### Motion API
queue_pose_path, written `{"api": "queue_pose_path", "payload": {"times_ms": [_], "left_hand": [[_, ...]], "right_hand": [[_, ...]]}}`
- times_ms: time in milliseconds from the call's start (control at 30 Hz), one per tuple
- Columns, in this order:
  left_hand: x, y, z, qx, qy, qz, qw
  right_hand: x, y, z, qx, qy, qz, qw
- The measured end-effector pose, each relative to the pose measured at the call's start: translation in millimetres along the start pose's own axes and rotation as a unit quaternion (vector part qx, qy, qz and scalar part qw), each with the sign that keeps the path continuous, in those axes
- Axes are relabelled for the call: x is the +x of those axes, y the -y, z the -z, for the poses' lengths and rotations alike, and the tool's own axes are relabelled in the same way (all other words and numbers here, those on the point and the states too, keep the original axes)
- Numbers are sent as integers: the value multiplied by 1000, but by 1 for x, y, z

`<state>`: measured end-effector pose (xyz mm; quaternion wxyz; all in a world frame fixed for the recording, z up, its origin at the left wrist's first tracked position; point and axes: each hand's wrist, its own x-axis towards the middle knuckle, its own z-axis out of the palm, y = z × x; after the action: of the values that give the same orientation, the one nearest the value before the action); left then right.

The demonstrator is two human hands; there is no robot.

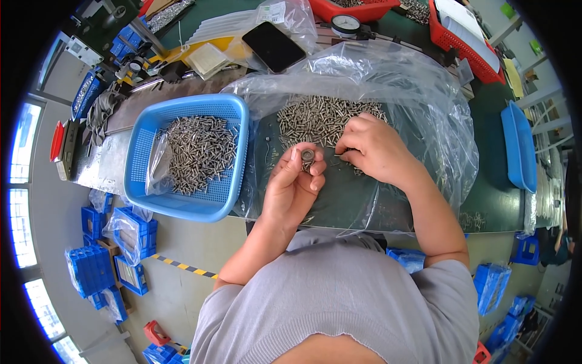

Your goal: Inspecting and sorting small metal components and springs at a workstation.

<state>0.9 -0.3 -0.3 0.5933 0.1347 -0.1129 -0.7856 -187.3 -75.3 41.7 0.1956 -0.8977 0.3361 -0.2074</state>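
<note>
Toward the left end of the table (497, 136), with its near side at the front edge, a blue basket (182, 210) holds a broad layer of small metal pins (203, 151), along with a crumpled clear bag (159, 164) against its left wall; if this is the sorted lot, a good share of the work looks done, though the pictures do not show which lot has been handled. Right of the basket, inward from the table's front edge, the left hand (290, 185) is curled palm up, thumb and fingers clamped around a metal ring (308, 155), with a few metal pieces just below it in the fingers; how they fit together is too small to tell. Beyond this hand, toward the table's back edge, a wide heap of loose pins (315, 118) lies on clear plastic sheeting (436, 133), so plenty appears left to go through. At the heap's near right side, the right hand (376, 148) has thumb and fingertips together, seemingly pinched on a single pin (338, 155), with several loose ones just under the fingers. The handful in the left hand seems only part-way gathered. At the table's right edge stands a blue tray (515, 145), whose contents cannot be made out.
</note>
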Motion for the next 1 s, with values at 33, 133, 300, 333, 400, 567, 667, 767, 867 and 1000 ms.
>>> {"api": "queue_pose_path", "payload": {"times_ms": [33, 133, 300, 333, 400, 567, 667, 767, 867, 1000], "left_hand": [[0, 0, 1, 5, 7, 1, 1000], [-1, 0, 0, 23, 10, 1, 1000], [-2, 2, -3, 53, -1, 7, 999], [-2, 2, -1, 47, -1, 14, 999], [-3, 1, 0, 41, -2, 21, 999], [-3, 1, -5, 73, -18, 26, 997], [-3, 1, -6, 81, -28, 34, 996], [-3, 2, -6, 85, -39, 29, 995], [-4, 1, -7, 90, -44, 39, 994], [-3, 0, -6, 82, -38, 46, 995]], "right_hand": [[0, 1, -2, 0, 0, 0, 1000], [1, 6, -7, -11, 0, -1, 1000], [-1, 8, -12, -51, -43, 11, 998], [0, 9, -10, -50, -44, 13, 998], [3, 11, -3, 109, -45, -21, 993], [5, 23, 0, 288, -16, -64, 955], [5, 25, -3, 300, -15, -51, 952], [5, 27, -4, 301, -7, -55, 952], [6, 27, -4, 291, -11, -56, 955], [10, 30, -7, 243, -67, -3, 968]]}}
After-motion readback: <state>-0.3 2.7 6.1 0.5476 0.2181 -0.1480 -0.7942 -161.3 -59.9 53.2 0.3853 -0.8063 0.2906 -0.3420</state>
